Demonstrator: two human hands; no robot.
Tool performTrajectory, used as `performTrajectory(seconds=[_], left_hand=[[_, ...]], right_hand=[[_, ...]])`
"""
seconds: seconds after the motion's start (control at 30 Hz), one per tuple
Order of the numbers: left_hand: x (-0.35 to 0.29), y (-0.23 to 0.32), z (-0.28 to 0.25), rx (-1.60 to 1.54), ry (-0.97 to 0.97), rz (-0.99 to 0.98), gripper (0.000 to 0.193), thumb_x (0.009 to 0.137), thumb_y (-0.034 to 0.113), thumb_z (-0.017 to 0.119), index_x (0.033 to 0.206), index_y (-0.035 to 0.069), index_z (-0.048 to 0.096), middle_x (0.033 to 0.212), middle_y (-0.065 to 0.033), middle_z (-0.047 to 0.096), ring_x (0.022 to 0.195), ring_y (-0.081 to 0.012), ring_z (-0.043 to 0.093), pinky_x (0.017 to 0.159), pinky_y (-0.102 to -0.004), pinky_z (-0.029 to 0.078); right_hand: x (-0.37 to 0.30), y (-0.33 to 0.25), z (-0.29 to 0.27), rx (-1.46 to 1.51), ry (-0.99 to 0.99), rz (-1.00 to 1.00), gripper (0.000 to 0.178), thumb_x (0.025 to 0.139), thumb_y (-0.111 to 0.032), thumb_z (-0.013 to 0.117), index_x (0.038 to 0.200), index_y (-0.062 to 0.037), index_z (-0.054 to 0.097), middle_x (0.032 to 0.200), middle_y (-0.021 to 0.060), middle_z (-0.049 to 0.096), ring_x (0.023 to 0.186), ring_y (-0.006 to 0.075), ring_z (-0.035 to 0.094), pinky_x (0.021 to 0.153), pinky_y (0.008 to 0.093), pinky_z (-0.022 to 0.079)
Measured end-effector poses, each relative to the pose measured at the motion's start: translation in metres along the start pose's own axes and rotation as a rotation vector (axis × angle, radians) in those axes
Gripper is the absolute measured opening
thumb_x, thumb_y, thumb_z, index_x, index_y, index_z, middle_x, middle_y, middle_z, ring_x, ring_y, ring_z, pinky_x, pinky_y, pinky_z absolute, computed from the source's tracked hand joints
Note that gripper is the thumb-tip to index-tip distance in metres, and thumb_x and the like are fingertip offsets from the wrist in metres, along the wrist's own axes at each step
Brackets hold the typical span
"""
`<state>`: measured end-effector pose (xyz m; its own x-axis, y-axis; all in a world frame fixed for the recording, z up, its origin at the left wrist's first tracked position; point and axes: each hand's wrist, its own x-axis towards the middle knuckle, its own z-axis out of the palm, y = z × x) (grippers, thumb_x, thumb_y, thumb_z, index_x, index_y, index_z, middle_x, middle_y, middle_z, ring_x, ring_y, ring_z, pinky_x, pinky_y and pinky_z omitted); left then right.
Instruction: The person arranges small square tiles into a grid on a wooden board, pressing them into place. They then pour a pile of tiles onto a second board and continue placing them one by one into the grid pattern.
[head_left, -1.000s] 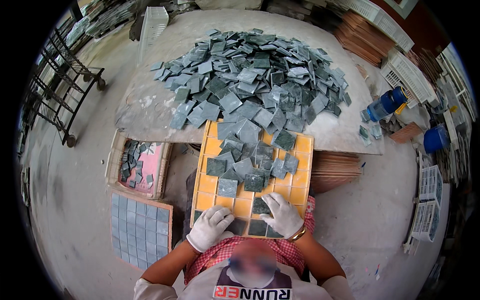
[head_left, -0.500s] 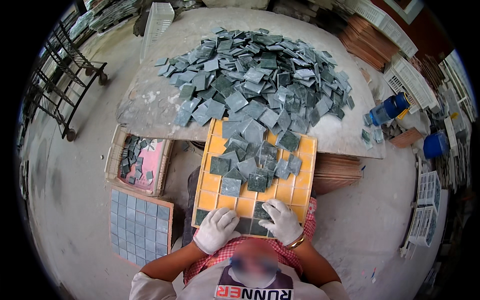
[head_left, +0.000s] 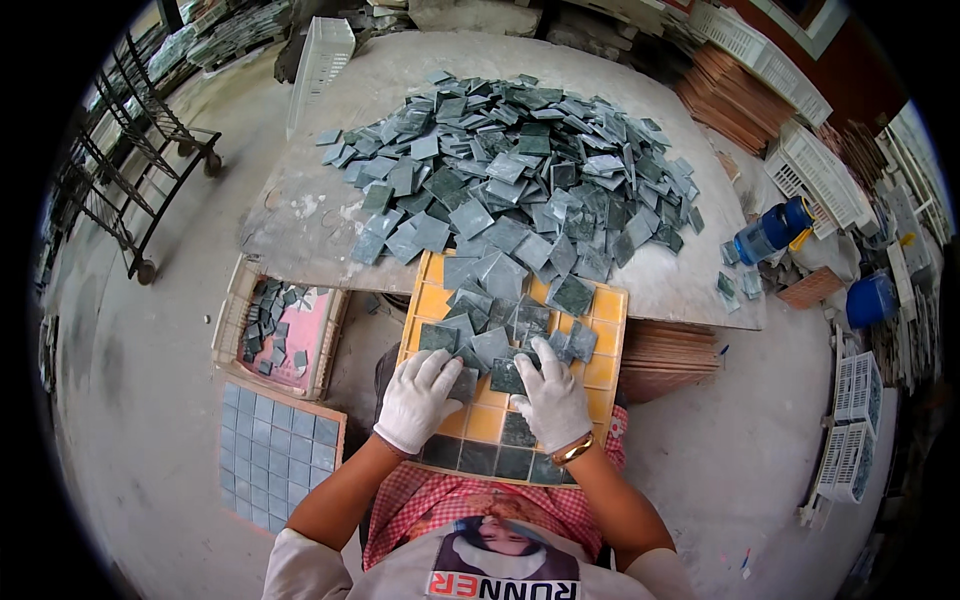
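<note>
Low in the middle of the frame, both gloved hands lie flat on a yellow grid tray (head_left: 607,335) propped against the table edge and sloping toward the person's lap. That slope seems to let loose tiles (head_left: 495,330) slide down within reach. The left hand (head_left: 415,400) rests palm-down with fingers spread, fingertips touching a dark square tile; it clamps nothing. The right hand (head_left: 552,398) is likewise open and pressing on tiles just beside it, fingers fanned, a gold bangle at the wrist.

Along the tray's bottom rows, several tiles already sit in the square cells, flush and dark green. Above, on the pale stone table (head_left: 300,215), a broad heap of tiles (head_left: 520,170) lies jumbled: thin, square, grey-green, some glossy, some matt.

At lower left, a finished sheet of pale tiles (head_left: 275,455) lies flat on the floor, below a shallow basket (head_left: 232,325) holding a few more pieces on a pink lining.
</note>
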<state>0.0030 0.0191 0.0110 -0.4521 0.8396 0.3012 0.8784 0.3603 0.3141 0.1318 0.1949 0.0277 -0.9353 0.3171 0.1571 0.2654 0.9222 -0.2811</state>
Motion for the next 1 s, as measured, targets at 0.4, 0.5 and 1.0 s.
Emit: performTrajectory(seconds=[0.4,0.5,1.0], left_hand=[[-0.013,0.005,0.013,-0.093,0.118,-0.006,0.046,0.066,0.011,0.074,0.107,0.008,0.054,0.106,-0.0112,0.055,0.094,-0.0310,0.058,0.076,-0.0390,0.050],[-0.018,0.004,0.012,-0.161,0.118,0.013,0.042,0.068,0.006,0.072,0.106,0.009,0.055,0.099,-0.0093,0.054,0.088,-0.0303,0.059,0.069,-0.0378,0.051],[-0.048,-0.004,-0.008,-0.192,-0.069,0.143,0.054,0.063,0.018,0.078,0.112,0.004,0.058,0.111,-0.0124,0.057,0.097,-0.0319,0.058,0.080,-0.0411,0.049]], right_hand=[[-0.068,0.050,-0.027,0.415,-0.211,0.217,0.056,0.068,-0.018,0.078,0.117,-0.0030,0.055,0.121,0.0135,0.050,0.109,0.0297,0.055,0.091,0.0367,0.047],[-0.083,0.057,-0.027,0.468,-0.310,0.216,0.052,0.071,-0.018,0.076,0.117,-0.0023,0.056,0.120,0.0142,0.051,0.107,0.0296,0.055,0.091,0.0360,0.047],[-0.086,0.040,-0.016,0.218,-0.146,0.015,0.042,0.072,-0.022,0.074,0.110,-0.0066,0.061,0.110,0.0096,0.056,0.099,0.0279,0.058,0.083,0.0371,0.050]])
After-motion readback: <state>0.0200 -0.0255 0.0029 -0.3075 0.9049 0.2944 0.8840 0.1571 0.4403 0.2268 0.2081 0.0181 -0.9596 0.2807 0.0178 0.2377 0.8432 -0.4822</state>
